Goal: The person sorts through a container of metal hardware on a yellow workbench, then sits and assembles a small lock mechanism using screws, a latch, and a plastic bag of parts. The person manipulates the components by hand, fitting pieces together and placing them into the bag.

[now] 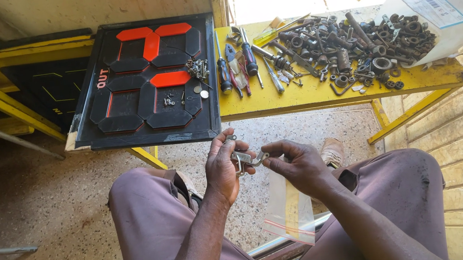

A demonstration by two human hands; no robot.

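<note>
**Small metal bracket held between two hands above the lap**

Head view: the left hand (pixel 223 168) and the right hand (pixel 299 166) meet over the knees, both closed on a small metal bracket (pixel 244 158). Its long axis runs roughly left to right between them; the left fingers pinch the bulkier end, the right fingertips grip the thin end. A clear plastic bag (pixel 290 210) hangs just under the right hand, whether held by it I cannot tell. Beyond the hands, well apart, a yellow table (pixel 309 95) carries screwdrivers (pixel 236 65), a heap of nuts and bolts (pixel 361 42) and a white bag (pixel 439 13). A black display panel (pixel 144 82) with red segments lies to the left of the tools.
</note>
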